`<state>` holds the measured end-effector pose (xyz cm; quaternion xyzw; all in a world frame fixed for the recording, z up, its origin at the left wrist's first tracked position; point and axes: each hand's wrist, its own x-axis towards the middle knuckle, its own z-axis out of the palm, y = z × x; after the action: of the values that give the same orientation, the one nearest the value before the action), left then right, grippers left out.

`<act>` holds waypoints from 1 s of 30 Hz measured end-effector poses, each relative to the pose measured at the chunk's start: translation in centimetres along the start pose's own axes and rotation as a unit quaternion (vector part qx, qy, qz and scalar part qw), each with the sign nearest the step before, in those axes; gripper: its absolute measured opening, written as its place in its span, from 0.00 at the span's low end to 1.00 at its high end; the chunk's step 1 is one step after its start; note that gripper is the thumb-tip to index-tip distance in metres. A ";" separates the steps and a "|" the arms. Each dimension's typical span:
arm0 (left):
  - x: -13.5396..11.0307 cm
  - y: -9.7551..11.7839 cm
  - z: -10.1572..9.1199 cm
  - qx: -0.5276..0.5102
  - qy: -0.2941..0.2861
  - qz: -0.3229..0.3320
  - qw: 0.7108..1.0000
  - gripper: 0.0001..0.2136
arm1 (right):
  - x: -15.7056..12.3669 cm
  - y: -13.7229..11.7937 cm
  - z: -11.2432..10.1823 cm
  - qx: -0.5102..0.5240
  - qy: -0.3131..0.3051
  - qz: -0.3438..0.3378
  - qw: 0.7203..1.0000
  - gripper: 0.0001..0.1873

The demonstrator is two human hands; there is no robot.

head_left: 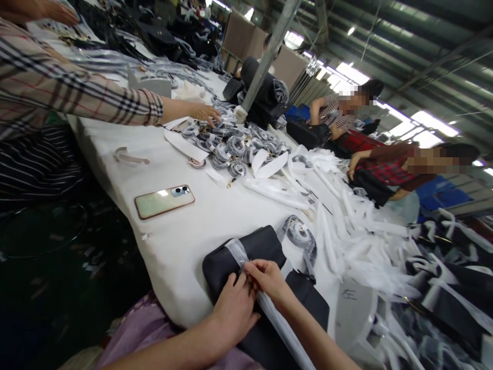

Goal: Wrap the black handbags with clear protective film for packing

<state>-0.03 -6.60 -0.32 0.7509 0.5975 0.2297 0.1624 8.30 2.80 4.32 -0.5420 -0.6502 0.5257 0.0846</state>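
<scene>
A black bag (215, 270) lies at the near edge of the white-covered table, in front of me. Across it runs a strap in clear plastic wrap (283, 324). My left hand (235, 303) rests on the bag, its fingers bent in at the wrapped strap. From the right, my right hand (267, 280) pinches the same strap beside the left fingertips. What exactly lies between the fingertips is partly hidden. Just beyond the bag is a coiled strap in plastic (298, 234).
A phone (165, 201) lies left on the white table (185, 241). Farther back are many coiled straps (234, 146), where a co-worker's hand (204, 113) reaches in. White wrapping (358, 252) and black bags (442, 293) pile up at right. A metal post (269, 56) rises behind.
</scene>
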 end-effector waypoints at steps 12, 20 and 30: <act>-1.6 -1.1 1.4 -0.031 0.056 0.053 0.997 0.27 | 1.2 1.3 0.9 -0.040 0.064 0.052 0.996 0.20; -2.1 -3.2 -0.5 -0.041 0.150 0.108 0.982 0.18 | 1.5 1.6 1.4 -0.047 0.104 0.053 0.992 0.21; 3.1 -6.5 -5.6 -0.094 0.055 0.070 0.992 0.14 | 1.5 2.9 1.2 -0.034 0.106 0.048 0.993 0.24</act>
<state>-7.86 -2.27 1.47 0.7584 0.5276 0.3362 0.1827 8.67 2.87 0.92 -0.6278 -0.6286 0.4460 0.1092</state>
